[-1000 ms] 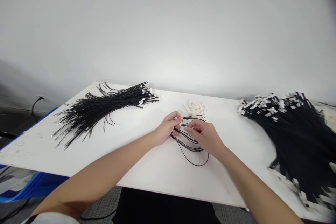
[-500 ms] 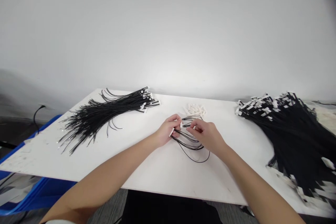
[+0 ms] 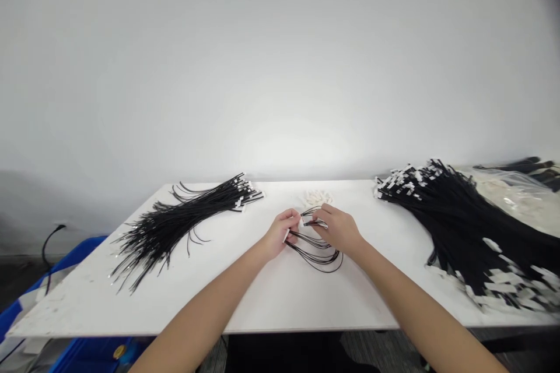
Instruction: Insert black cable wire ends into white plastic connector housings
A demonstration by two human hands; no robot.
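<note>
My left hand (image 3: 282, 234) and my right hand (image 3: 338, 228) meet over the middle of the white table (image 3: 271, 297), both pinched shut. Between them is a small looped bundle of thin black wires (image 3: 318, 252) that rests on the table. The left fingers hold a small white connector at the wire ends, and the right fingertips pinch a wire end against it. Just behind the hands lies a little heap of white connectors (image 3: 317, 197).
A fanned bundle of black wires with white ends (image 3: 188, 217) lies at the left. A large pile of black wires with white tags (image 3: 464, 222) fills the right side, with a clear plastic bag (image 3: 516, 198) behind it. A blue bin (image 3: 83, 355) stands below left.
The view has tilted upward, so table and piles sit lower in the frame. Both hands stay pinched on the wire ends and connector, drawn slightly closer together.
</note>
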